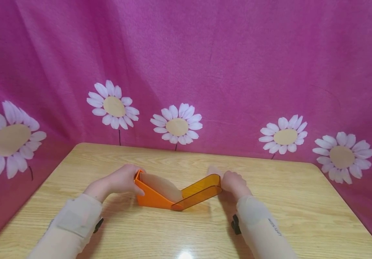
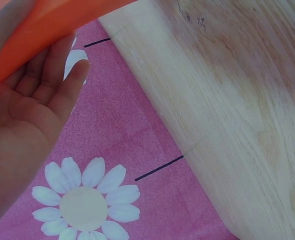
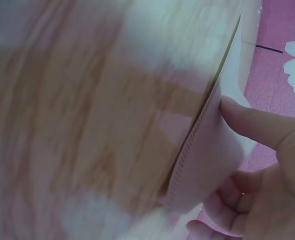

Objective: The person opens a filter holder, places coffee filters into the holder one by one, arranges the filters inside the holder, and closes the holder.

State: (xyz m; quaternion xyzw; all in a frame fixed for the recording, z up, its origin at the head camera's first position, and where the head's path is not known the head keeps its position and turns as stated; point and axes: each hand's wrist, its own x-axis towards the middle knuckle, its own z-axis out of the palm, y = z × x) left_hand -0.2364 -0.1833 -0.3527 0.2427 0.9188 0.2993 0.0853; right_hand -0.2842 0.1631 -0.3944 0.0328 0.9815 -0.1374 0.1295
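Observation:
An orange filter holder (image 1: 155,197) stands near the middle of the table, its see-through amber lid (image 1: 202,190) swung down to the right. Inside it sits a stack of pale paper coffee filters (image 1: 161,185). My left hand (image 1: 124,180) grips the holder's raised left end; in the left wrist view, thumb and fingers lie on either side of its orange wall (image 2: 42,35). Just beyond the lid's right end, my right hand (image 1: 234,183) pinches one coffee filter (image 3: 207,150) between thumb and fingers. That filter has a crimped edge and looks slightly parted at its opening.
The wood-grain table (image 1: 147,237) carries the holder and ends at a back edge against a magenta curtain (image 1: 224,72) printed with white daisies. The curtain also runs along both sides. Both forearms wear pale sleeves with black wrist pieces (image 1: 235,225).

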